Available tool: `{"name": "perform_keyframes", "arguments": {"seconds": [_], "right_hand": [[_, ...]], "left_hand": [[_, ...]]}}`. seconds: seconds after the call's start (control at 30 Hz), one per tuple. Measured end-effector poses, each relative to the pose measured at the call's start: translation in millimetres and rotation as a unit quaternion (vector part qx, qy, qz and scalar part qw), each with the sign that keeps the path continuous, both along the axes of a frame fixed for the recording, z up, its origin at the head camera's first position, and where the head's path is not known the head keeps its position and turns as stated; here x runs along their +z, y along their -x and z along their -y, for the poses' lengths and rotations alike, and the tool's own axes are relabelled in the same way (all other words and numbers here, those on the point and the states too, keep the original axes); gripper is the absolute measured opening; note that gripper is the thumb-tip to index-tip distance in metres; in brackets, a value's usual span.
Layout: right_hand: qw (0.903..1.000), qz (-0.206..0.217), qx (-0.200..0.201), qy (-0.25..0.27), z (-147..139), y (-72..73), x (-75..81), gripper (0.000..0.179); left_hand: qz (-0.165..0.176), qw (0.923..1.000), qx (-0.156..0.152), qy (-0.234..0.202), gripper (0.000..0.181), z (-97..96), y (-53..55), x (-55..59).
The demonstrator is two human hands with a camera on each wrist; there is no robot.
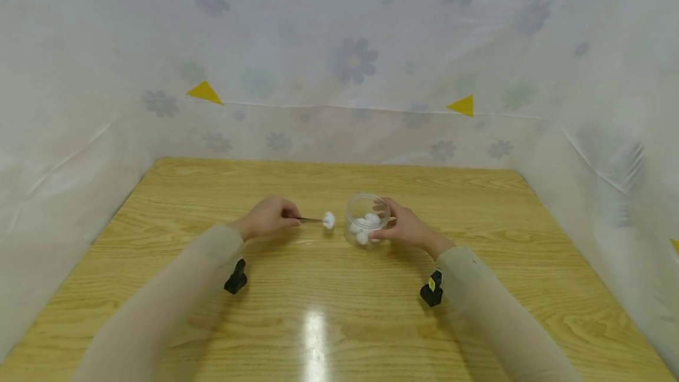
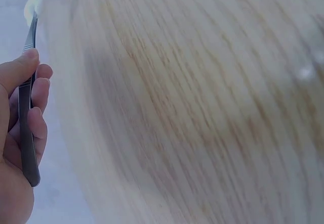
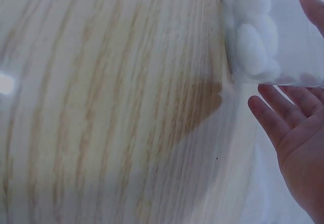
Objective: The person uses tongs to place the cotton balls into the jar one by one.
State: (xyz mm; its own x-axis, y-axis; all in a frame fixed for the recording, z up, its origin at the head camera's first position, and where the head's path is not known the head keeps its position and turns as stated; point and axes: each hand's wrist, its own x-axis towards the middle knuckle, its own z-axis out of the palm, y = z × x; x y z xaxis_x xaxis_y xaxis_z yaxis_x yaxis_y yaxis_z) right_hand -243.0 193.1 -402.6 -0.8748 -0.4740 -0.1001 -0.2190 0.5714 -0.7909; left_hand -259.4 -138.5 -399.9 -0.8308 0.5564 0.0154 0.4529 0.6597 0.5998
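Observation:
My left hand (image 1: 269, 217) pinches a pair of metal tweezers (image 2: 28, 133) between thumb and fingers, the tips pointing right. A white cotton ball (image 1: 329, 220) is held at the tweezers' tips, a little left of a clear round jar (image 1: 348, 226). That jar stands upright without a lid on the table, and several white cotton balls (image 3: 253, 47) lie inside it. My right hand (image 1: 405, 227) holds the jar from the right, thumb on the near side and fingers round the far side. In the left wrist view the tips and cotton ball look blurred.
The wooden table (image 1: 329, 287) extends around both hands, with a bright light reflection near its front. A pale flowered curtain (image 1: 318, 134) hangs behind it, bearing yellow triangles (image 1: 205, 92). Black wrist cameras (image 1: 236, 277) hang beneath both sleeves.

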Motion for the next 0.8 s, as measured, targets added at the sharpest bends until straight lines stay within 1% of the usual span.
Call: {"name": "perform_keyframes", "arguments": {"seconds": [0.23,0.47,0.6,0.73,0.8], "right_hand": [[1.0,0.003,0.0,0.002,-0.4,-0.1,0.3,0.087],[1.0,0.0,0.003,0.005,-1.1,-0.3,0.2,0.086],[1.0,-0.003,0.003,0.004,-1.7,0.4,-1.1,0.087],[1.0,-0.001,0.003,0.006,-1.8,-0.1,-0.6,0.087],[1.0,0.001,0.003,0.007,-1.5,-0.6,0.1,0.087]], "left_hand": [[0.01,0.9999,0.005,-0.005,0.014,2.3,-2.5,8.0],[0.031,0.9992,0.021,-0.013,0.015,4.3,-5.5,15.6],[0.029,0.9992,0.02,-0.018,0.015,4.9,-5.4,18.5],[0.017,0.9994,0.02,-0.022,0.014,5.8,-4.1,20.9],[0.017,0.9993,0.023,-0.023,0.014,5.9,-3.7,22.9]]}}
